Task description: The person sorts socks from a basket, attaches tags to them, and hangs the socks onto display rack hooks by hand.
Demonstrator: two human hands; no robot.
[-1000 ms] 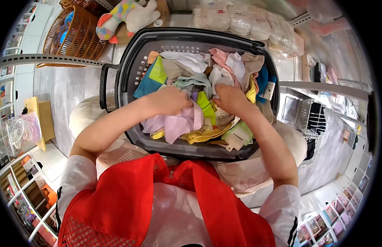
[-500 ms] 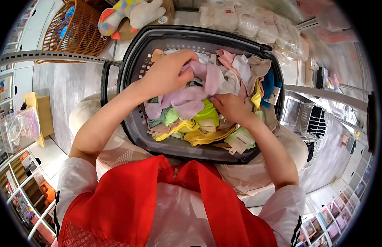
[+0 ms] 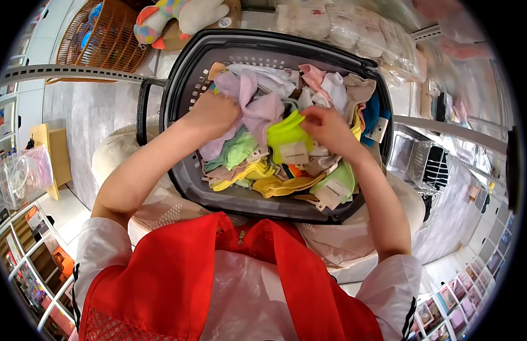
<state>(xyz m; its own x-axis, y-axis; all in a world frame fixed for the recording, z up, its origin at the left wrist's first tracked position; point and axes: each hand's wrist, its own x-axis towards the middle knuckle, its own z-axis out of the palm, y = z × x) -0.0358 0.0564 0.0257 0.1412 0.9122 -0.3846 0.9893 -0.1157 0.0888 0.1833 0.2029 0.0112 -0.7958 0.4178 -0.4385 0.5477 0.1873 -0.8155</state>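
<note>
Within the curled left hand (image 3: 215, 112), apparently, lilac cloth (image 3: 261, 117); pinched in the right hand (image 3: 330, 129), lime cloth (image 3: 285, 133).

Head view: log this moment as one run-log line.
Left hand: holds lilac garment | Right hand: holds tagged lime-green garment | Container: grey plastic basket, piled with multicoloured garments

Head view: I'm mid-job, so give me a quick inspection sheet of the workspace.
Surface: grey streaked floor; what supports the black-rimmed grey plastic basket is hidden.
Job's things: limp lilac cloth and lime-green cloth with a white card tag, among the basket's contents.
Clutter: mixed-colour fabric pile filling the basket.
Hands: left hand grasps the lilac cloth; right hand pinches the lime-green cloth.
Cables: nothing seen.
Surroundings: brown wicker basket, multicoloured plush toy, clear-wrapped white packs.
</note>
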